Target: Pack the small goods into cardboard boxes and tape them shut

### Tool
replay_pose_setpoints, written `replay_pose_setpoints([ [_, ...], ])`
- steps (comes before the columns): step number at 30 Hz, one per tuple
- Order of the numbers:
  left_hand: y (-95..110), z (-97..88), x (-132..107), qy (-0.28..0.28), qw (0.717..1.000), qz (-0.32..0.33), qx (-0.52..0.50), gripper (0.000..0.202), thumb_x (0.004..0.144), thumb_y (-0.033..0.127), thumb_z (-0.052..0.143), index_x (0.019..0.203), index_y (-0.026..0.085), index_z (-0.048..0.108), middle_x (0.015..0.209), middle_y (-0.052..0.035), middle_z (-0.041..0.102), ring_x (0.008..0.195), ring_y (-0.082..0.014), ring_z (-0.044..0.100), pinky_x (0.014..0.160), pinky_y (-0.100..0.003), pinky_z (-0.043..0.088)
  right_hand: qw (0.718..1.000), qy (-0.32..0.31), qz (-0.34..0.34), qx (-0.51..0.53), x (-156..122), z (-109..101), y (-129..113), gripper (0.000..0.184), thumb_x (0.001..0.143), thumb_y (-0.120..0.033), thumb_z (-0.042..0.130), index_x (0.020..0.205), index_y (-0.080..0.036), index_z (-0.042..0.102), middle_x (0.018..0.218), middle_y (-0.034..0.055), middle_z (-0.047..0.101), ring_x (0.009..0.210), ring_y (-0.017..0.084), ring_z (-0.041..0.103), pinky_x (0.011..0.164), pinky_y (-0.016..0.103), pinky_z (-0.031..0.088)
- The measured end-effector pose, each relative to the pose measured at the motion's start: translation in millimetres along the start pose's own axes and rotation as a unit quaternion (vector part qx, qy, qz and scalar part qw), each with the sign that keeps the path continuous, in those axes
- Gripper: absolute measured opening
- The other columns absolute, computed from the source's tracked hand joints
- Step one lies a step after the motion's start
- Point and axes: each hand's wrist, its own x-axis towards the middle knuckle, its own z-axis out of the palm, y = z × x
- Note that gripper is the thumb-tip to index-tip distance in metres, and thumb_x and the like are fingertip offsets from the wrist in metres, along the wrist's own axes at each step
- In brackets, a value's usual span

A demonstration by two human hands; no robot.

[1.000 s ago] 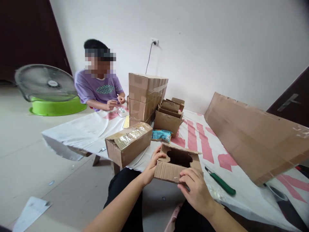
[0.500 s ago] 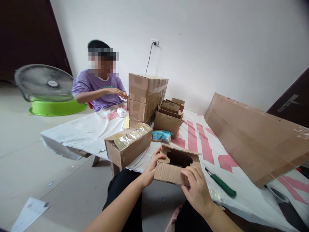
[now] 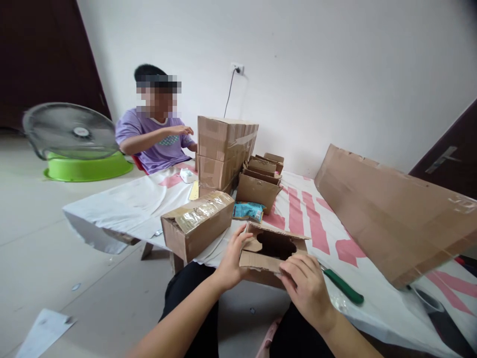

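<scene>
Box [image 3: 259, 261] perhaps against draped table [image 3: 122, 199], wall [image 3: 316, 69] beyond

Looks like room in home, used as makeshift workspace. Has white wall [image 3: 335, 84], outlet [image 3: 237, 69] with cord [image 3: 229, 92] plugged in, pale tiled floor [image 3: 122, 283], dark door [image 3: 464, 144] with lever handle [image 3: 441, 160] at right. Shows household fan [image 3: 81, 132] by green tub [image 3: 87, 170] at left. Reads as workspace from cloth-draped table [image 3: 112, 206] in middle, bearing cardboard boxes [image 3: 212, 136], several taped, others open-topped, plus knife [image 3: 343, 287] near edge.

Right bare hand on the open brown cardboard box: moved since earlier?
Yes, slightly: the right hand shifted rightward, toward the green-handled knife, now hiding its blade tip.
</scene>
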Motion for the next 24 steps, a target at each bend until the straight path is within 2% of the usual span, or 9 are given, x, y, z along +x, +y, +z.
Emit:
replay_pose_setpoints([
  [2, 16.6, -2.0, 6.0, 0.020, 0.998, 0.051, 0.025, 0.061, 0.071, 0.034, 0.071, 0.126, 0.024, 0.047, 0.142, -0.0140, 0.038, 0.132, -0.0328, 0.034, 0.107, -0.050, 0.028, 1.000, 0.010, -0.002, -0.013, 7.7, -3.3, 3.8, 0.015, 0.084, -0.014, 0.056, 0.095, -0.022, 0.061, 0.085, 0.0040, 0.068, 0.085, 0.021, 0.060, 0.081, 0.040, 0.045],
  [3, 25.5, -2.9, 10.7, 0.009, 0.997, 0.074, 0.033, 0.055, 0.074, 0.032, 0.069, 0.124, 0.024, 0.049, 0.136, -0.0129, 0.046, 0.127, -0.0309, 0.041, 0.106, -0.048, 0.031, 1.000, 0.016, -0.002, -0.018, 12.0, -4.6, 5.9, 0.014, 0.084, -0.014, 0.056, 0.095, -0.022, 0.061, 0.084, 0.0041, 0.068, 0.085, 0.020, 0.060, 0.081, 0.040, 0.045],
  [6, 49.7, -5.1, 30.3, -0.065, 0.990, 0.110, 0.060, 0.030, 0.082, 0.030, 0.060, 0.111, 0.024, 0.061, 0.105, -0.0088, 0.066, 0.102, -0.0243, 0.059, 0.092, -0.038, 0.044, 0.999, 0.033, -0.009, -0.021, 24.2, -6.1, 11.8, 0.016, 0.086, -0.013, 0.053, 0.095, -0.021, 0.062, 0.083, 0.0040, 0.068, 0.085, 0.020, 0.059, 0.083, 0.039, 0.043],
  [8, 61.8, -5.6, 44.4, -0.110, 0.981, 0.121, 0.106, 0.023, 0.087, 0.028, 0.052, 0.105, 0.023, 0.065, 0.094, -0.0073, 0.069, 0.090, -0.0216, 0.063, 0.083, -0.034, 0.047, 0.999, 0.034, -0.018, -0.019, 29.6, -4.8, 15.0, 0.018, 0.086, -0.011, 0.050, 0.093, -0.021, 0.063, 0.083, 0.0038, 0.068, 0.086, 0.019, 0.059, 0.084, 0.038, 0.042],
  [12, 74.9, -2.2, 64.9, -0.185, 0.945, 0.151, 0.223, 0.023, 0.086, 0.025, 0.051, 0.099, 0.023, 0.068, 0.097, -0.0066, 0.069, 0.090, -0.0218, 0.062, 0.080, -0.032, 0.047, 0.998, 0.036, -0.032, -0.032, 32.0, 0.8, 18.4, 0.019, 0.086, -0.010, 0.049, 0.090, -0.021, 0.065, 0.086, 0.0036, 0.069, 0.089, 0.019, 0.057, 0.083, 0.036, 0.041],
  [17, 75.8, 6.9, 77.1, -0.200, 0.931, 0.107, 0.287, 0.022, 0.081, 0.017, 0.050, 0.083, 0.020, 0.072, 0.079, -0.0064, 0.071, 0.078, -0.0207, 0.063, 0.073, -0.029, 0.047, 0.995, 0.042, -0.043, -0.074, 31.8, 6.9, 18.7, 0.019, 0.088, -0.012, 0.049, 0.091, -0.020, 0.065, 0.089, 0.0047, 0.068, 0.092, 0.019, 0.056, 0.083, 0.036, 0.038],
  [24, 77.5, 5.6, 91.0, -0.257, 0.937, -0.002, 0.238, 0.025, 0.076, 0.015, 0.049, 0.080, 0.018, 0.073, 0.079, -0.0030, 0.073, 0.071, -0.0153, 0.062, 0.067, -0.022, 0.043, 0.992, 0.063, -0.009, -0.114, 37.7, 11.8, 18.2, 0.017, 0.090, -0.019, 0.048, 0.079, -0.018, 0.062, 0.084, 0.0067, 0.064, 0.083, 0.019, 0.051, 0.078, 0.034, 0.036],
])
